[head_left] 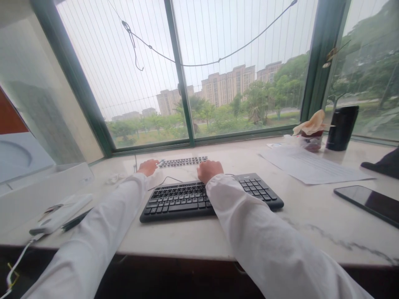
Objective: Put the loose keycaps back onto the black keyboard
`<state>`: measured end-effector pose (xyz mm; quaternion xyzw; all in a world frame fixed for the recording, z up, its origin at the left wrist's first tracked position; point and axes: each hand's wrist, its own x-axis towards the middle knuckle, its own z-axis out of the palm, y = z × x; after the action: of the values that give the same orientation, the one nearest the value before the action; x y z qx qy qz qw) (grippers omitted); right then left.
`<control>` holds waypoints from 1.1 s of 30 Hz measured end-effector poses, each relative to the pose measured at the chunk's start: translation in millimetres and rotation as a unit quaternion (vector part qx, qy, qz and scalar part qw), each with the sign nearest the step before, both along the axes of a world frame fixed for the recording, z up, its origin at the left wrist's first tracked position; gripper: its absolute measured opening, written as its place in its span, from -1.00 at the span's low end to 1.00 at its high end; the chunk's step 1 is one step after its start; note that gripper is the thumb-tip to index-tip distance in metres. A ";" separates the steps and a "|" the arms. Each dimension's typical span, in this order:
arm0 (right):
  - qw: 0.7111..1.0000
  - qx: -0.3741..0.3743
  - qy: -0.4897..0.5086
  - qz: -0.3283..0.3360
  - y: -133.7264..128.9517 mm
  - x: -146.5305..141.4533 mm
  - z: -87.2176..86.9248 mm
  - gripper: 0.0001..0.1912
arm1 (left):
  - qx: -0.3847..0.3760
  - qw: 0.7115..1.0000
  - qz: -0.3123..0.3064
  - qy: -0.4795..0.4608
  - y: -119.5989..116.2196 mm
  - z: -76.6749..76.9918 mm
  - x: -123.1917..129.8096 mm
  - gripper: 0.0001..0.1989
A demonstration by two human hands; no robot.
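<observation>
Both hands (148, 167) (209, 170) on flat grey key strip (183, 161), black keyboard (212, 196) nearer

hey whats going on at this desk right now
A person in white sleeves reaches across a black keyboard on a marble windowsill desk. Both hands, the left hand and right hand, rest at a second, pale keyboard lying nearer the window. A dark phone and papers lie off to the right.

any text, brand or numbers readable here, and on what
None can be read.
Black keyboard: key legends too small.
Paper sheet: printed lines blurred.
Second keyboard by both hands: keys unreadable.
Phone: screen dark.
</observation>
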<state>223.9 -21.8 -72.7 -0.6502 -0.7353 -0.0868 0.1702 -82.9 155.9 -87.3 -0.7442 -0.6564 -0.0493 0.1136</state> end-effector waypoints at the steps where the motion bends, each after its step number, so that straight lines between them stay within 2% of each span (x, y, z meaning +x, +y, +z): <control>1: 1.000 0.000 -0.002 0.002 0.2 -0.5 -0.6 -0.62 | 0.000 1.000 -0.002 -0.001 3.7 -2.0 0.3 -0.64; 7: 1.000 0.006 -0.012 0.007 1.7 -3.6 -5.0 -0.60 | 0.004 1.000 0.000 -0.017 19.5 -10.4 3.0 -0.66; 11: 1.000 0.021 -0.017 0.011 0.9 -4.3 -6.0 -0.61 | 0.013 1.000 -0.005 -0.028 19.4 -11.0 4.4 -0.74; 15: 1.000 0.019 -0.022 0.010 -0.7 -4.7 -5.1 -0.61 | 0.036 0.998 -0.025 -0.035 10.6 -4.6 6.5 -0.78; 18: 0.999 0.020 -0.024 0.013 -1.4 -5.8 -4.4 -0.59 | 0.064 0.996 -0.045 -0.037 -0.4 6.5 9.6 -0.77; 23: 0.999 0.020 -0.031 0.028 -4.4 -9.0 -4.0 -0.58 | 0.094 0.988 -0.113 -0.045 -40.5 30.7 13.9 -0.77; 27: 0.999 0.021 -0.034 0.029 -9.2 -13.0 -3.4 -0.58 | 0.139 0.958 -0.230 -0.097 -90.1 43.5 20.4 -0.81; 30: 0.998 0.025 -0.032 0.042 -12.9 -17.5 -3.0 -0.58 | 0.167 0.932 -0.290 -0.142 -120.1 41.9 31.2 -0.83; 33: 0.997 0.043 -0.034 0.049 -16.2 -23.4 -3.0 -0.63 | 0.170 0.919 -0.321 -0.153 -134.9 33.4 41.1 -0.84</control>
<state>200.5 -38.0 -75.7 -0.6023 -0.7672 -0.1319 0.1765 -41.8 21.0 -54.0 -0.8677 -0.3734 -0.3074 0.1149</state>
